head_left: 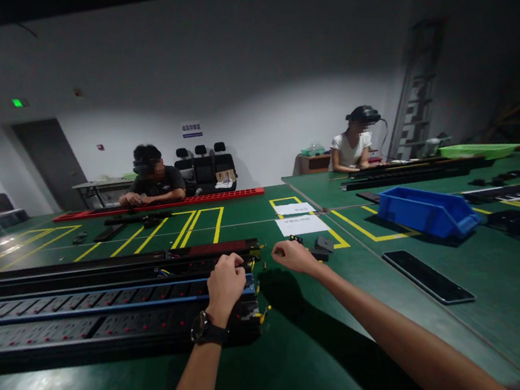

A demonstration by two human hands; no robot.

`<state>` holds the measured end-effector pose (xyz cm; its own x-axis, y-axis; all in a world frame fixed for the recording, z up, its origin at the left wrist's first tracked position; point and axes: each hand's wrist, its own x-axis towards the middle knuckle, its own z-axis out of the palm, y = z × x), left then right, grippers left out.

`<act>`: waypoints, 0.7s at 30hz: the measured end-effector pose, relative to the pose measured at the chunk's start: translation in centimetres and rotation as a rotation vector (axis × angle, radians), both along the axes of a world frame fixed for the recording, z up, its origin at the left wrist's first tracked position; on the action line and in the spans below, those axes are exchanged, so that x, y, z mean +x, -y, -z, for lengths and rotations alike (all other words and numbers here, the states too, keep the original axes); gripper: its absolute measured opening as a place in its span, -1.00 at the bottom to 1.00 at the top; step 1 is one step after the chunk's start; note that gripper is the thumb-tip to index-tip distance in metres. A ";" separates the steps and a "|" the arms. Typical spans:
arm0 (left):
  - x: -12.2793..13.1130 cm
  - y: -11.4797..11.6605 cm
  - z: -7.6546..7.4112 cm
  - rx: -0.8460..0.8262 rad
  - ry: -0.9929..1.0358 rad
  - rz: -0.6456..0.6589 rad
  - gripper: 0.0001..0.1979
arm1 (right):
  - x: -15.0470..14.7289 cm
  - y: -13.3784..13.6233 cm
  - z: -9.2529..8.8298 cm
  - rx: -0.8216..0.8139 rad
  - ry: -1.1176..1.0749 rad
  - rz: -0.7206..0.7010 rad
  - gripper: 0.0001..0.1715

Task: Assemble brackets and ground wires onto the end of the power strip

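Note:
Several long black power strips (87,309) lie side by side on the green table (310,343), their ends near the middle. My left hand (225,284), with a watch on the wrist, is closed in a fist over the right end of the strips. My right hand (292,256) is closed just right of the strip ends, its fingers pinched on something small that I cannot make out. Small black parts (321,247) lie just beyond my right hand.
A blue bin (424,212) stands at the right, with a flat black panel (427,276) nearer to me. White paper sheets (301,224) lie inside yellow floor-tape marks. Two other people sit at the far side behind a red strip (159,204) and more black strips (406,173). A green tray (476,151) is far right.

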<state>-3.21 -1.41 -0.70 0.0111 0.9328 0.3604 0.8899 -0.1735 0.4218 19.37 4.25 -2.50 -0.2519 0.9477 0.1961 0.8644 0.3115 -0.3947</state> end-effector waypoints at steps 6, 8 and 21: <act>0.1 0.0 -0.1 -0.006 -0.036 -0.023 -0.76 | -2.0 1.2 1.1 0.084 0.213 -0.157 -0.58; 0.2 -0.1 -0.1 -0.013 -0.050 -0.029 -0.76 | -1.7 2.1 1.2 0.110 0.282 -0.178 -0.68; 0.2 -0.2 -0.3 -0.064 -0.067 -0.012 -0.77 | 6.7 5.5 1.8 0.455 -0.223 0.157 -0.75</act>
<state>-2.97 -1.21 -0.37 0.0222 0.9542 0.2984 0.9184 -0.1374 0.3711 26.03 -1.21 -4.25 -0.0195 0.7775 0.6286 0.8249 0.3678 -0.4293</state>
